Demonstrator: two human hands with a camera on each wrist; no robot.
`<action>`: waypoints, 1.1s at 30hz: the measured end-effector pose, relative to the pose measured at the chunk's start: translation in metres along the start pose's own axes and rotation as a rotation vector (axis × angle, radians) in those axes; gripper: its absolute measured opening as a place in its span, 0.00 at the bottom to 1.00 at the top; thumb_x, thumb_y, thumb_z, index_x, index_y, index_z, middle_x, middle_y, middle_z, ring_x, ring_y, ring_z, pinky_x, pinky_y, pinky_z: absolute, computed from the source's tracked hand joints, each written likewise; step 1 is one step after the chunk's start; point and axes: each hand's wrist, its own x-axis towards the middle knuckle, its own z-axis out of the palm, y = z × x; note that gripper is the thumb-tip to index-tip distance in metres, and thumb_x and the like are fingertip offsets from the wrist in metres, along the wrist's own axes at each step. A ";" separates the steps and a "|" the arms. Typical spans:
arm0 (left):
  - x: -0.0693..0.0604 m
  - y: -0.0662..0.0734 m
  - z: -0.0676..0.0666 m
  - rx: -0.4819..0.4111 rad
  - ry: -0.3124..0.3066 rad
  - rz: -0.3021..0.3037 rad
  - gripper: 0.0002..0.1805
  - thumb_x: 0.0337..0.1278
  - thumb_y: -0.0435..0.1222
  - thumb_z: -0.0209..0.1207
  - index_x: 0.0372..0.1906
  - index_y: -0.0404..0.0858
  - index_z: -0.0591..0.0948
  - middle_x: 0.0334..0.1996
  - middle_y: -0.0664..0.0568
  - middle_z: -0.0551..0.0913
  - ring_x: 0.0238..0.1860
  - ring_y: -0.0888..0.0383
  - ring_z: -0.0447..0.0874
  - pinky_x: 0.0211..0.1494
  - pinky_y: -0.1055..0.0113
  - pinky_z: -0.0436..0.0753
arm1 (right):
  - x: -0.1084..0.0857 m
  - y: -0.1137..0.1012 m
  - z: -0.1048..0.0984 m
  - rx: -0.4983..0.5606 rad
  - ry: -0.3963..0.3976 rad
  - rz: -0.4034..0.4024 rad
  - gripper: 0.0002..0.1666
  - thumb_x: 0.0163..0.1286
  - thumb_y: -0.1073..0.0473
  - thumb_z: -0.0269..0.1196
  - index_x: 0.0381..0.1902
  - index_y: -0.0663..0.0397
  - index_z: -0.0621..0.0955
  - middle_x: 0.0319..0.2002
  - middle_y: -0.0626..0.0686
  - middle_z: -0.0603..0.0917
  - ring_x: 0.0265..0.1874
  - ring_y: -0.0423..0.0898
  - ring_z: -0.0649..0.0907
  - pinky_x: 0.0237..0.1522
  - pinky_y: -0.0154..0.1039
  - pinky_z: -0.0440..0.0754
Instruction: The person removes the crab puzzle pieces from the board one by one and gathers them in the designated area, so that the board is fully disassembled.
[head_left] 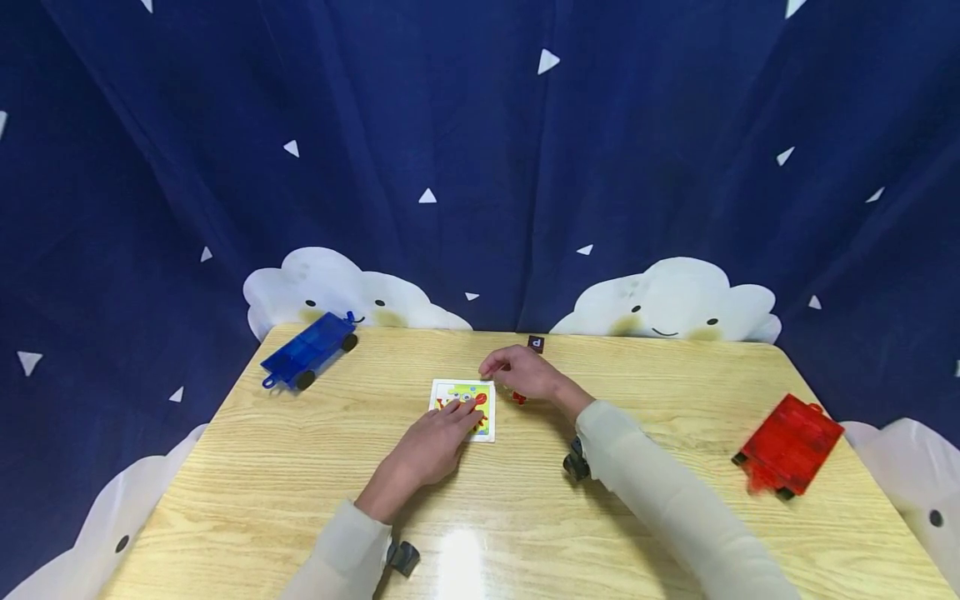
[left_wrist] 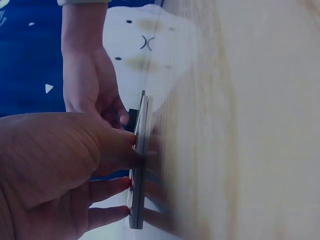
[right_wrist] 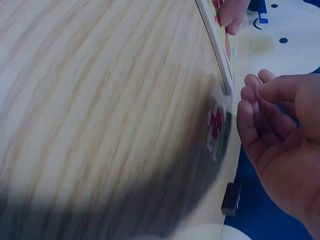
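A small white-bordered puzzle board (head_left: 489, 432) with a red crab picture lies flat on the table. My left hand (head_left: 429, 446) rests on it, extended fingertips touching its face; the left wrist view shows the board edge-on (left_wrist: 138, 200). Just beyond the board's far right corner hovers my right hand (head_left: 527, 372). Its thumb meets the bent fingertips in the right wrist view, but whether something thin is between them is unclear. Under that hand, a small red-and-white piece (right_wrist: 215, 125) lies on the table, partly covered in the head view.
Near the table's back edge sits a small dark tile (head_left: 536, 343) marked with a letter. A blue toy wagon (head_left: 306, 348) stands at the back left, a red toy wagon (head_left: 793, 443) at the right. Behind the table hangs a dark blue curtain (head_left: 480, 150).
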 end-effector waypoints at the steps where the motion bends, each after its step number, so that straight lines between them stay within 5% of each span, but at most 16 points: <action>1: 0.000 0.000 0.000 0.007 0.010 0.006 0.22 0.75 0.31 0.54 0.69 0.37 0.77 0.72 0.42 0.72 0.71 0.40 0.69 0.70 0.47 0.72 | 0.002 0.000 0.002 0.000 -0.002 0.002 0.12 0.73 0.68 0.59 0.47 0.57 0.88 0.41 0.49 0.89 0.43 0.43 0.82 0.53 0.42 0.79; 8: 0.001 0.000 0.001 0.053 0.046 0.032 0.22 0.71 0.27 0.56 0.67 0.35 0.79 0.69 0.43 0.75 0.69 0.41 0.73 0.69 0.52 0.74 | 0.012 -0.008 0.014 0.005 -0.030 -0.017 0.15 0.72 0.70 0.56 0.47 0.57 0.87 0.42 0.49 0.89 0.39 0.43 0.81 0.44 0.38 0.78; 15: 0.002 0.000 0.001 0.031 0.051 0.040 0.21 0.69 0.26 0.57 0.65 0.35 0.80 0.69 0.43 0.76 0.68 0.42 0.74 0.68 0.51 0.74 | 0.018 -0.011 0.022 -0.004 -0.056 -0.023 0.17 0.72 0.72 0.53 0.47 0.58 0.87 0.42 0.49 0.89 0.46 0.44 0.81 0.58 0.43 0.77; 33: 0.001 0.000 -0.003 -0.129 -0.015 0.011 0.25 0.67 0.28 0.58 0.68 0.31 0.75 0.72 0.39 0.70 0.72 0.36 0.66 0.72 0.47 0.69 | 0.021 -0.015 0.024 0.015 -0.082 0.029 0.21 0.69 0.76 0.49 0.47 0.59 0.87 0.42 0.50 0.89 0.48 0.46 0.84 0.59 0.43 0.78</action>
